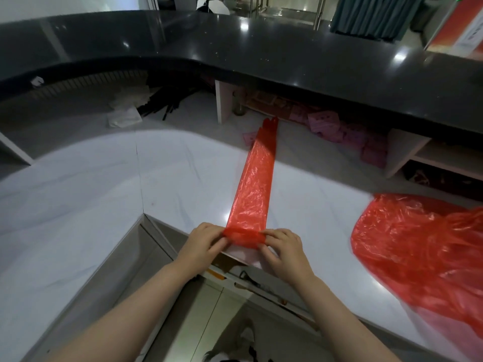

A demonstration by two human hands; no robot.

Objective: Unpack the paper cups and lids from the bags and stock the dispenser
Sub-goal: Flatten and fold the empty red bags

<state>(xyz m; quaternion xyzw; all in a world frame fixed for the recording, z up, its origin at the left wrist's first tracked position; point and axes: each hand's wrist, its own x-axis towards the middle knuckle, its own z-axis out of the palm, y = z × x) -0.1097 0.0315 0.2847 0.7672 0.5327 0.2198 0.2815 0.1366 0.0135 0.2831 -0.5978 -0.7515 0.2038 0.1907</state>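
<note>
At the near edge of the white tabletop (78, 194), both hands work on a long red bag (254, 184) that is folded flat into a thin strip. The strip runs from the near edge away toward the far side, where its handles lie by the dark raised counter (287, 56). The left hand (202, 244) pinches the left side of the near end, and the right hand (283, 250) pinches the right side. Between them the end is turned over into a small tight roll. So this looks like tidying up an empty bag, not taking things out. No cups, lids or dispenser can be seen. Another red bag (418, 252) lies loose and crumpled near the right edge of the tabletop; what is in it, if anything, I cannot tell. Next, the fingers likely need to roll or fold away from the near edge, keeping both sides even so the strip stays straight and does not slip loose.
</note>
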